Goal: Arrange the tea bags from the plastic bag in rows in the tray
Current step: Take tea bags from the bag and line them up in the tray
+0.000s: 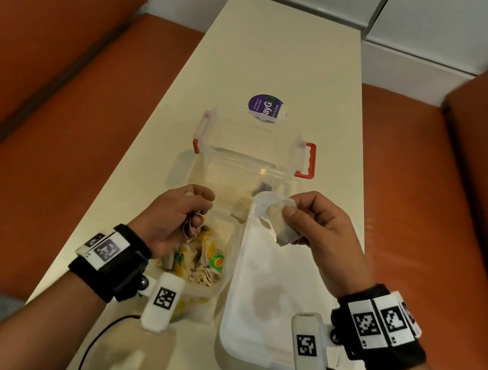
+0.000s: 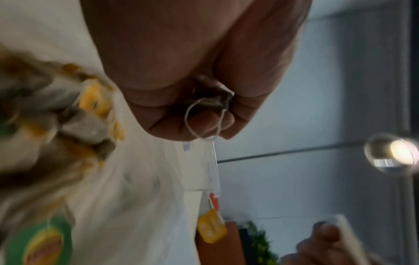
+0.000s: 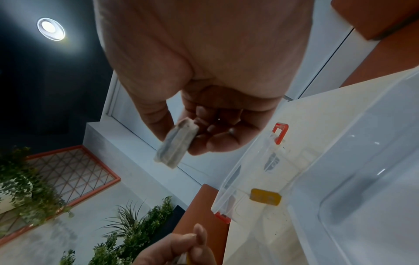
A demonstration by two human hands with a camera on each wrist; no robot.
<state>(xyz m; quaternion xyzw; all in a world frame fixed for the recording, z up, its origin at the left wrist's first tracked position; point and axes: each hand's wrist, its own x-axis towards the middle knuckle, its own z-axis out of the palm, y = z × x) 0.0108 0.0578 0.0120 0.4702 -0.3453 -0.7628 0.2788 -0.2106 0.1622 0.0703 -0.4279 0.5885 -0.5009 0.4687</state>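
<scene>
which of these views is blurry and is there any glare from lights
Left wrist view: heavy motion blur on the tea bags at left, while the left hand is fairly sharp; a ceiling lamp flares at the right edge. Right wrist view: mostly sharp on the right hand and its tea bag, with lamp glare at top left. Head view: evenly lit, wide-angle bending at the edges.

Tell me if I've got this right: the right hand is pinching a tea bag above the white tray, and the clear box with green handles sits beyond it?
Nearly. In the head view the clear box has red handles, not green. The right hand does pinch a tea bag above the white tray.
</scene>
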